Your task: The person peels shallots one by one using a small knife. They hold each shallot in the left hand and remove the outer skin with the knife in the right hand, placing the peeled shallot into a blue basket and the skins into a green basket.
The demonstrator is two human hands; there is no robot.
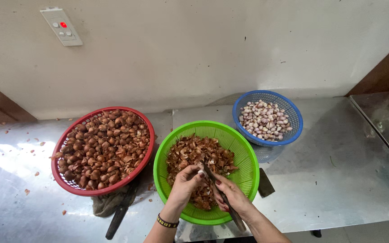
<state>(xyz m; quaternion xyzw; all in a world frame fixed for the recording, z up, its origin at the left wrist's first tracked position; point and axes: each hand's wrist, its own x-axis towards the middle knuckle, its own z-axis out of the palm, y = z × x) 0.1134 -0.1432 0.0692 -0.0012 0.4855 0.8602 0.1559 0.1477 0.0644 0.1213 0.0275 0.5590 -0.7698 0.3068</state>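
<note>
Now, left hand [186, 179] pinching shallot [201, 171], right hand [230, 194] — knife [221, 195], green basket [248, 155]

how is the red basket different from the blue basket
The red basket is wider and shallower, heaped with brown, unpeeled shallots; the blue basket is smaller and holds pale, pinkish peeled shallots, filled less high. The red basket sits at the left beside the green basket; the blue one sits farther back, at the right by the wall. Both are round perforated plastic baskets on the metal table.
</note>
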